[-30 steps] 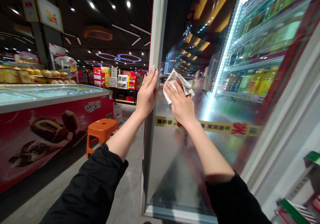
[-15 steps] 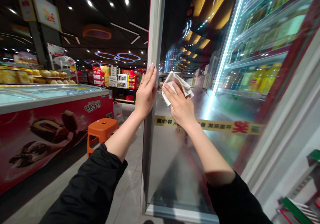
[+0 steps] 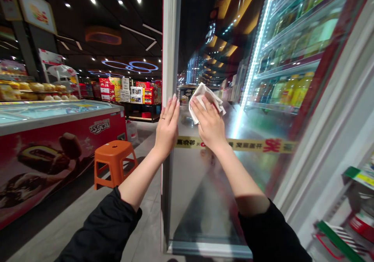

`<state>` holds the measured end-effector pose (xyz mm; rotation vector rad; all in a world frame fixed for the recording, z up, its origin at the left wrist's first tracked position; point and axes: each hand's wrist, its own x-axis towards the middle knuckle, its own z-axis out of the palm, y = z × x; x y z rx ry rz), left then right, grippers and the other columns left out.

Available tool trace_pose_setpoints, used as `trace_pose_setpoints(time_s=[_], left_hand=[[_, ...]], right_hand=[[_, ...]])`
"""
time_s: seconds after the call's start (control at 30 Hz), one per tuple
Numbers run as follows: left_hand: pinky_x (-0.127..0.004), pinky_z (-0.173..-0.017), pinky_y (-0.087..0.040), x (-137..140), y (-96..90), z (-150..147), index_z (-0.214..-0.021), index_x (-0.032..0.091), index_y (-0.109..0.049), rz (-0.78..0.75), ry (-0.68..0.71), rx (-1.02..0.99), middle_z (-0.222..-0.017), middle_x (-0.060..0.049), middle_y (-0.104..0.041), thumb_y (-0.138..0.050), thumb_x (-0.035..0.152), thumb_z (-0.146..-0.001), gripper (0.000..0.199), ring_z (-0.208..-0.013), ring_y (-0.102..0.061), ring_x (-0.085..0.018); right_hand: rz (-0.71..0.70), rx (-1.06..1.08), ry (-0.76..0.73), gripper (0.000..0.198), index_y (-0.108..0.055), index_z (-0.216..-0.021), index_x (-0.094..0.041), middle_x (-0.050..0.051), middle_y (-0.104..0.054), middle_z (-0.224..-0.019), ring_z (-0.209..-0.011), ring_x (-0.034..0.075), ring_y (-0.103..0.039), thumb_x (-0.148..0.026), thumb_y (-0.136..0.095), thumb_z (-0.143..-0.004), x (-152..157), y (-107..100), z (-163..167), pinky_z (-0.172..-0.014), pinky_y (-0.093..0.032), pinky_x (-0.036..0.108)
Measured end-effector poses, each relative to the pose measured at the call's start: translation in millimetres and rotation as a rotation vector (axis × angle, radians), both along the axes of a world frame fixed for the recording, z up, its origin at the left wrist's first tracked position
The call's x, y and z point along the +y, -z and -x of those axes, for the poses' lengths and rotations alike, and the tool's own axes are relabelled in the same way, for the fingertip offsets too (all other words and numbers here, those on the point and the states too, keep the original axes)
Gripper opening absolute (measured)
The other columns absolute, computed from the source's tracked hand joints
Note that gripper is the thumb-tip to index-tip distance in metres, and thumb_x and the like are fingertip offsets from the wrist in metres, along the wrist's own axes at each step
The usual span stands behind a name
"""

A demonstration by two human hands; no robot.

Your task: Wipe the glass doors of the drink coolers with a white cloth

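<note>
Glass point(image 3: 201, 203) is seemingly being wiped, cloth point(image 3: 203, 90) held under flattened right hand point(image 3: 210, 125); eleven-o'clock frame point(image 3: 171, 36) braced by flat left hand point(image 3: 167, 129); even pressure needed.

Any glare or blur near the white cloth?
Head view: a light strip glares right of the cloth; head view: bottles farther right look smeared, the right hand fairly crisp; head view: a dark patch low on the glass door.
</note>
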<state>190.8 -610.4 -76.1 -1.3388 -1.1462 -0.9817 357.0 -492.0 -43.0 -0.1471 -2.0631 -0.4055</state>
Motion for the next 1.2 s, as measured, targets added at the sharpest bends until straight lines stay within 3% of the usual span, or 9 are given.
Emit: trace_pose_setpoints(time_s=[0.17,0.3,0.4,0.5,0.6,0.8,0.9,1.03,1.2], left_hand=[[-0.047,-0.145,-0.020,1,11.8,0,-0.181,0.037,-0.008,-0.024,-0.037,0.016,-0.188,-0.001,-0.023,-0.014,0.013,-0.115,0.070,-0.173,-0.017,-0.018],[-0.045,-0.146,-0.020,2,10.1,1,-0.181,0.038,-0.010,-0.045,-0.033,0.024,-0.187,0.002,-0.021,-0.018,0.012,-0.116,0.070,-0.173,-0.018,-0.017],[-0.043,-0.146,-0.019,2,9.9,2,-0.180,0.038,-0.011,-0.053,-0.014,0.032,-0.187,0.003,-0.020,-0.021,0.011,-0.115,0.071,-0.173,-0.018,-0.017],[-0.044,-0.146,-0.018,0,11.4,3,-0.180,0.039,-0.014,-0.044,0.012,0.017,-0.186,0.003,-0.023,-0.022,0.012,-0.115,0.071,-0.172,-0.021,-0.020],[-0.046,-0.146,-0.019,-1,13.1,-1,-0.180,0.036,-0.016,-0.043,-0.012,0.016,-0.185,0.000,-0.026,-0.021,0.013,-0.115,0.069,-0.172,-0.023,-0.021],[-0.034,-0.143,-0.022,4,8.5,-35,-0.181,0.027,-0.016,-0.008,-0.125,0.170,-0.180,-0.005,-0.035,-0.025,0.003,-0.112,0.074,-0.170,-0.026,-0.015],[-0.036,-0.142,-0.024,10,1.5,-50,-0.181,0.024,-0.015,0.016,-0.112,0.201,-0.180,-0.008,-0.037,-0.027,-0.001,-0.109,0.077,-0.170,-0.026,-0.017],[-0.039,-0.142,-0.028,15,-4.9,-52,-0.181,0.024,-0.012,0.075,-0.075,0.219,-0.180,-0.010,-0.036,-0.027,-0.003,-0.107,0.081,-0.170,-0.026,-0.018],[-0.044,-0.140,-0.033,18,0.4,-41,-0.181,0.023,-0.010,0.194,-0.065,0.259,-0.181,-0.012,-0.035,-0.030,-0.004,-0.104,0.085,-0.170,-0.026,-0.021]], right_hand=[[-0.082,-0.111,-0.002,0.083,-0.034,-0.177,-0.028,-0.001,-0.038,-0.180,-0.172,0.025,-0.030,0.001,-0.040,-0.099,-4,11,3,-0.118,-0.060,0.048],[-0.079,-0.084,0.036,0.080,-0.040,-0.174,-0.026,0.001,-0.042,-0.179,-0.170,0.026,-0.036,0.001,-0.040,-0.099,11,24,-11,-0.113,-0.063,0.046],[-0.024,0.037,0.039,0.084,-0.028,-0.178,-0.032,-0.001,-0.044,-0.178,-0.170,0.026,-0.035,0.001,-0.038,-0.101,25,13,-16,-0.125,-0.055,0.053],[0.005,0.115,0.013,0.087,-0.014,-0.179,-0.036,-0.004,-0.041,-0.180,-0.172,0.025,-0.029,0.000,-0.035,-0.103,28,-5,-12,-0.139,-0.038,0.059],[0.002,0.102,0.001,0.088,-0.011,-0.179,-0.037,-0.006,-0.038,-0.181,-0.173,0.024,-0.026,0.000,-0.035,-0.103,22,-10,-6,-0.139,-0.038,0.056],[-0.054,0.063,-0.009,0.075,-0.038,-0.175,-0.026,0.000,-0.045,-0.178,-0.170,0.023,-0.033,-0.002,-0.036,-0.105,35,26,-19,-0.126,-0.056,0.046],[-0.032,0.158,-0.050,0.078,-0.038,-0.176,-0.027,0.000,-0.047,-0.177,-0.170,0.023,-0.035,-0.001,-0.036,-0.102,57,29,-32,-0.135,-0.046,0.050],[0.031,0.237,-0.091,0.087,-0.027,-0.179,-0.034,-0.005,-0.042,-0.180,-0.173,0.023,-0.027,0.000,-0.036,-0.099,72,11,-34,-0.143,-0.027,0.058],[0.016,0.186,-0.105,0.083,-0.030,-0.178,-0.031,-0.005,-0.042,-0.180,-0.173,0.021,-0.025,-0.001,-0.033,-0.101,64,13,-27,-0.144,-0.027,0.053]])
